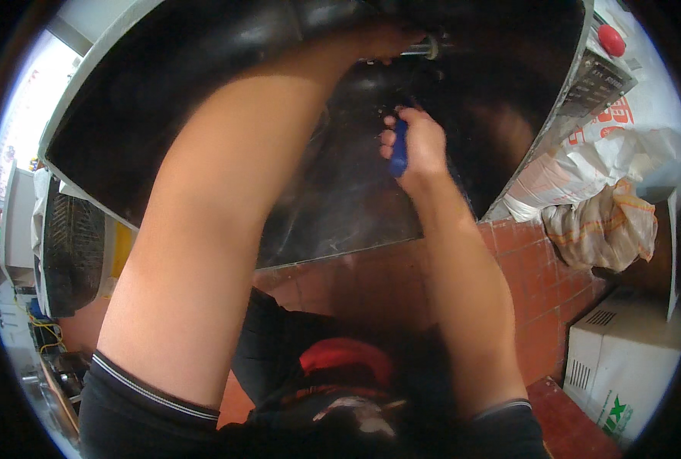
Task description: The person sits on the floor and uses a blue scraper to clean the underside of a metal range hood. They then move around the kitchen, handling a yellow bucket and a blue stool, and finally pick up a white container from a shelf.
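Both my arms reach into a large, dark-walled cabinet or machine housing with a pale rim (555, 115). My left hand (386, 43) is raised deep inside it, in shadow and blurred, close to a shiny metal rod or pipe fitting (423, 49); whether its fingers grip the fitting cannot be told. Lower and to the right, my right hand (423, 140) is closed around a blue handle (398, 150). The working end of that tool is lost in the dark. Black sheet surface with scuffs (340, 201) lies behind and below the hands.
Red floor tiles (512, 235) show below the housing. At the right are a red knob (611, 40), white printed sacks (564, 172), a crumpled woven sack (604, 226) and a white vented box (621, 356). A dark-meshed object (73, 246) and yellow cables (48, 333) are at the left.
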A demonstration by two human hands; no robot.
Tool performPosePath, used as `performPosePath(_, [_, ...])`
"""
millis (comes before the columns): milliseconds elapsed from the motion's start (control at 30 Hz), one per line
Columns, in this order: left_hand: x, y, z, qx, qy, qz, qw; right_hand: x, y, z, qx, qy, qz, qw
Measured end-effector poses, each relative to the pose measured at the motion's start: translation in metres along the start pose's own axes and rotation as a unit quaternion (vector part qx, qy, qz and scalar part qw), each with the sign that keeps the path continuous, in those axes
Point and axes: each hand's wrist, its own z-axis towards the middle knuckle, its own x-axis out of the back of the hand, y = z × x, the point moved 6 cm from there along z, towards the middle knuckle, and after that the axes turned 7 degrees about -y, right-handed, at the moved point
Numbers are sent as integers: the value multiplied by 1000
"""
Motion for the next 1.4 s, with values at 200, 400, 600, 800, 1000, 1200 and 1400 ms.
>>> performPosePath(200, [-7, -45, 20, -230, 179, 316, 903, 3, -4, -6, 10, 8, -23, 1000])
performPosePath(400, [10, 2, 0, -71, 150, 224, 960, 0, -13, 20, 100, 43, 2, 994])
performPosePath(600, [0, -4, 4, -9, 94, 309, 946, 5, -9, 23, 90, 27, 18, 995])
performPosePath(800, [5, 10, 1, -38, -75, 262, 961, 20, -5, -53, 65, 48, 2, 997])
performPosePath(1000, [13, 9, -25, 10, -65, -125, 990, 23, -10, -77, 71, 0, -116, 991])
performPosePath(1200, [17, -5, -68, -165, 147, 105, 969, -13, -24, -61, 18, -6, -108, 994])
performPosePath(1400, [12, -15, -70, 11, 43, 186, 982, -35, -28, -53, -1, -32, -232, 972])
